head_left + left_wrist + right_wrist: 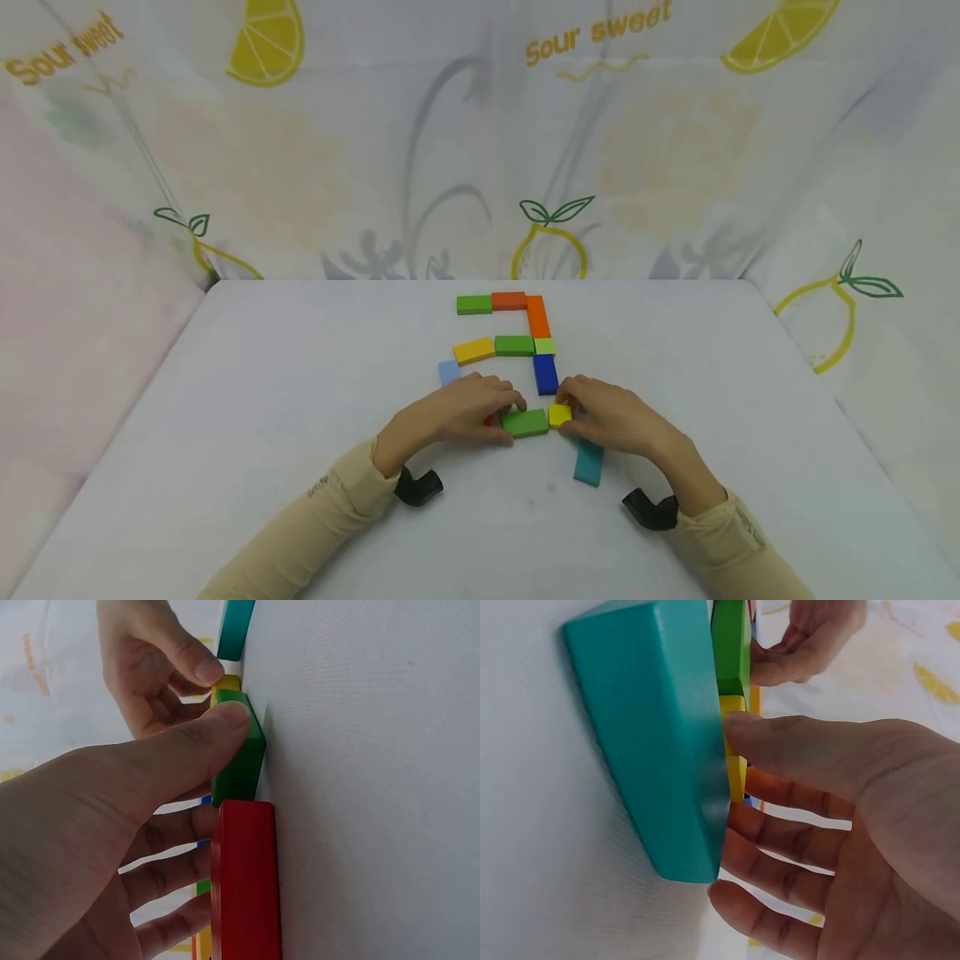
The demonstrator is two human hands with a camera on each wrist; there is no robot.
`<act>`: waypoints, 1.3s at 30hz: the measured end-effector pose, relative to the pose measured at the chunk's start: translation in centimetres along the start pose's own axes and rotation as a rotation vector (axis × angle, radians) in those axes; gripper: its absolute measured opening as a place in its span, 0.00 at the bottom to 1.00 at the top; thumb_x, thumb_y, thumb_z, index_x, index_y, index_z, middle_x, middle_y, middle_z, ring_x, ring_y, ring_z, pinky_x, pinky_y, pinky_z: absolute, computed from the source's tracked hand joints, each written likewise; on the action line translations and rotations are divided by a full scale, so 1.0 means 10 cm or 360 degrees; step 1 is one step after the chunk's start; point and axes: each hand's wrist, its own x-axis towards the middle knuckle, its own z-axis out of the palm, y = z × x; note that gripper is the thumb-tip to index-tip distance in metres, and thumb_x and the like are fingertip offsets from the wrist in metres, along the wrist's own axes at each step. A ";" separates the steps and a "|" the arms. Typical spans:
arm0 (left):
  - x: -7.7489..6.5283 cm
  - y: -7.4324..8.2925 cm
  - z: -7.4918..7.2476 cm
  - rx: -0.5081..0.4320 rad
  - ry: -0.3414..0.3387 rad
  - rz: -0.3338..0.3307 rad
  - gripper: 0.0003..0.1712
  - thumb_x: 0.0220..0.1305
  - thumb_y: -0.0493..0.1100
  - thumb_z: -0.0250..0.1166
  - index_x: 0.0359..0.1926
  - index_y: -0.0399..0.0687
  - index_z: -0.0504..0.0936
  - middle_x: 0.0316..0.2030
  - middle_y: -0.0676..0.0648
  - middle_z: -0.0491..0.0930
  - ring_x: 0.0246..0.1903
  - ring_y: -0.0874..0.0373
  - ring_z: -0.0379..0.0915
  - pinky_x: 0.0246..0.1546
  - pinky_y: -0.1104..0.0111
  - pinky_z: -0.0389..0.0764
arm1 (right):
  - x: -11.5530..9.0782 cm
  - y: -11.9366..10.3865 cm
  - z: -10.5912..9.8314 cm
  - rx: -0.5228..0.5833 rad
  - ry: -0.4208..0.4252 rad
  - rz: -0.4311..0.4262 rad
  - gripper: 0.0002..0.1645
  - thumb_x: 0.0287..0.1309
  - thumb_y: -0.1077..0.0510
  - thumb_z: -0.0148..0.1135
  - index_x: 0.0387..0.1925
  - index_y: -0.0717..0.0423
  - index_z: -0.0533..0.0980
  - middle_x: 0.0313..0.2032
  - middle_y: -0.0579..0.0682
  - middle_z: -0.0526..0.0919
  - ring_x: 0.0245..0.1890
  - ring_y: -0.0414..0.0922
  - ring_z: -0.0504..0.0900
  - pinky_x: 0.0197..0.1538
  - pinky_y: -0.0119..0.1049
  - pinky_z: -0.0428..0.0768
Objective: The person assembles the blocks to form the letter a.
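Observation:
My left hand pinches a green block between thumb and index finger, the thumb on its near side. Under that hand a red block lies close to the green one, mostly covered in the head view. Facing it, my right hand holds a small yellow block by thumb and fingertips. The yellow block sits right at the green block's right end. Below the right hand's fingers lies a teal block, slanted on the table and large in the right wrist view.
Farther back, a bent line of blocks includes green, red, orange, light green, another green, yellow-orange, dark blue and light blue. A white table meets a printed cloth behind.

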 end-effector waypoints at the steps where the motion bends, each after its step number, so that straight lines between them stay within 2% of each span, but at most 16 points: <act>1: 0.00 0.00 0.00 0.0000 0.0000 -0.0002 0.25 0.57 0.57 0.66 0.54 0.54 0.78 0.41 0.56 0.79 0.37 0.65 0.68 0.45 0.69 0.71 | 0.00 0.00 0.01 0.0001 0.0015 0.0005 0.16 0.56 0.50 0.66 0.44 0.48 0.73 0.33 0.40 0.75 0.32 0.37 0.72 0.36 0.30 0.74; 5: -0.01 0.01 0.01 0.0002 0.0002 -0.0006 0.25 0.57 0.57 0.67 0.53 0.54 0.78 0.40 0.56 0.78 0.37 0.64 0.67 0.43 0.70 0.70 | 0.00 0.01 0.03 0.0014 0.0051 0.0031 0.16 0.57 0.49 0.64 0.44 0.49 0.72 0.27 0.40 0.72 0.26 0.36 0.70 0.29 0.27 0.71; 10: -0.01 0.00 0.00 0.0000 -0.0006 0.0012 0.25 0.57 0.58 0.67 0.53 0.55 0.78 0.37 0.57 0.77 0.36 0.65 0.67 0.42 0.71 0.69 | 0.01 0.03 0.05 0.0027 0.0075 -0.0006 0.16 0.59 0.51 0.63 0.45 0.52 0.71 0.23 0.41 0.70 0.21 0.36 0.67 0.25 0.27 0.68; 14: -0.01 -0.01 0.00 0.0005 -0.0015 0.0040 0.25 0.57 0.59 0.66 0.52 0.55 0.78 0.35 0.57 0.76 0.36 0.65 0.66 0.40 0.72 0.67 | 0.03 0.04 0.06 0.0014 0.0111 -0.0041 0.14 0.60 0.53 0.61 0.45 0.53 0.70 0.23 0.41 0.71 0.21 0.35 0.67 0.25 0.27 0.69; 22: -0.02 -0.01 -0.02 -0.0017 -0.0013 0.0066 0.24 0.56 0.58 0.67 0.50 0.54 0.79 0.32 0.56 0.75 0.34 0.65 0.65 0.40 0.71 0.67 | 0.05 0.02 0.09 0.0020 0.0137 -0.0016 0.13 0.61 0.52 0.60 0.43 0.52 0.69 0.24 0.41 0.74 0.22 0.36 0.69 0.26 0.27 0.70; 39: 0.00 -0.02 0.02 -0.0050 0.0022 0.0098 0.24 0.56 0.57 0.67 0.51 0.53 0.79 0.33 0.55 0.76 0.33 0.65 0.65 0.38 0.73 0.68 | 0.09 0.05 0.13 0.0025 0.0189 -0.0031 0.10 0.60 0.53 0.61 0.39 0.50 0.70 0.25 0.41 0.73 0.24 0.36 0.69 0.27 0.27 0.69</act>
